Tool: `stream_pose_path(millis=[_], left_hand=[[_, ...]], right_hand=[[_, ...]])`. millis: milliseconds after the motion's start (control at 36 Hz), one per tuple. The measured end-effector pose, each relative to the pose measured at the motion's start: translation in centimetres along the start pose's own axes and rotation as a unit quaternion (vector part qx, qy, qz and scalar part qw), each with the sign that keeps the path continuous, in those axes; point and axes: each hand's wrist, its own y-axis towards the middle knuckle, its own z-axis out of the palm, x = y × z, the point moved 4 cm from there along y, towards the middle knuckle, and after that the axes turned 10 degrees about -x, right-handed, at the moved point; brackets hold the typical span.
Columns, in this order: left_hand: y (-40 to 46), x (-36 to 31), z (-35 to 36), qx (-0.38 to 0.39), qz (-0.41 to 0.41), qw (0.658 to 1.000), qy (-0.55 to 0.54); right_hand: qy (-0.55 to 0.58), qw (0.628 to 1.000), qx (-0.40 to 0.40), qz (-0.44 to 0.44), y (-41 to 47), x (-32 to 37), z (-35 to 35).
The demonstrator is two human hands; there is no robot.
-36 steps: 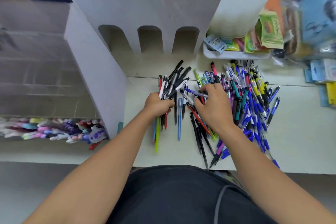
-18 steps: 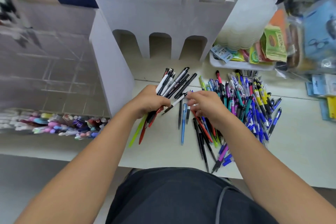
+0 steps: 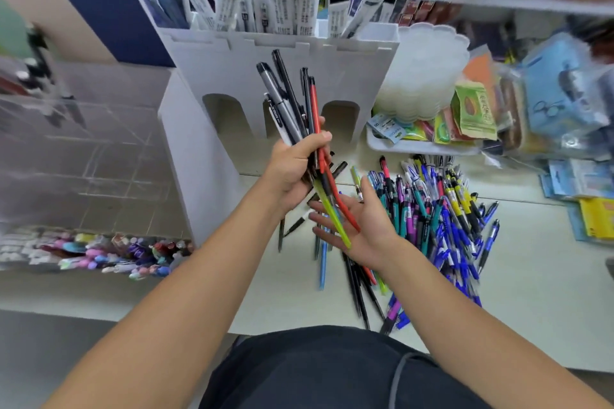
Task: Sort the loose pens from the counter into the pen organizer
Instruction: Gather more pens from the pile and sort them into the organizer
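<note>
Two hands above bench [image 3: 531, 292]: left hand [image 3: 292, 169] gripping bundle of pens [image 3: 292, 109], tips up before white pen organizer [image 3: 232, 76]; right hand [image 3: 362, 222] palm-up, fingers spread, under bundle's lower ends. Loose pens [image 3: 442, 219] heaped just right.

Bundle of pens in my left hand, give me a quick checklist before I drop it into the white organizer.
1. Left hand grips the bundle of pens: ok.
2. Bundle ends evened up: not ok; the green pen and red pen hang lower than the rest.
3. Right hand open under the bundle's lower ends: ok.
4. Free slot in the white organizer: cannot tell; the top holds packaged items.
5. Loose pens left on the counter: not ok, many remain.
</note>
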Motion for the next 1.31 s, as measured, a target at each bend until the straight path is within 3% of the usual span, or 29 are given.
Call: stream_pose_path(millis=[194,528,639,722,778,861,917,1083,1139,1194,1306], left_hand=[[0.3,0.6,1.9,-0.035,0.007,0.999,0.015],[-0.7,2.2,3.3,-0.031,-0.009,0.999,-0.019],[-1.4,3.3,3.0,-0.024,-0.021,0.999,-0.014],[-1.6,3.9,2.6,-0.037,-0.024,0.999,-0.01],[-1.3,4.1,2.1,-0.043,-0.015,0.999,0.018],[-0.8,4.2,1.0,-0.057,0.017,0.991,0.119],[-0.7,4.4,0.0,-0.057,0.035,0.975,0.21],[-1.2,5.3,-1.4,0.106,0.052,0.885,0.451],[-1.3,5.7,-1.6,0.151,0.039,0.865,0.478],[-1.4,5.9,-1.7,0.165,0.024,0.865,0.473],[-1.0,5.8,-1.5,0.161,0.027,0.872,0.462]], right_hand=[[0.159,0.986,-0.038,0.035,-0.5,-0.2,-1.4],[0.205,0.972,-0.114,-0.008,-0.2,0.3,-2.3],[0.196,0.977,-0.087,-0.02,0.0,0.6,-1.8],[0.153,0.985,-0.07,-0.025,-0.3,0.3,-1.4],[0.059,0.996,-0.06,-0.019,-0.2,-0.2,-1.7],[-0.085,0.989,-0.113,-0.031,0.2,0.4,-3.8],[-0.108,0.981,-0.132,-0.092,0.7,2.2,-5.2],[-0.137,0.962,0.015,-0.235,-0.2,8.5,-2.1],[-0.093,0.958,-0.011,-0.27,-0.6,10.1,-1.0],[-0.066,0.947,-0.064,-0.307,-0.6,11.0,-0.7],[-0.194,0.906,-0.144,-0.347,0.1,10.3,-0.6]])
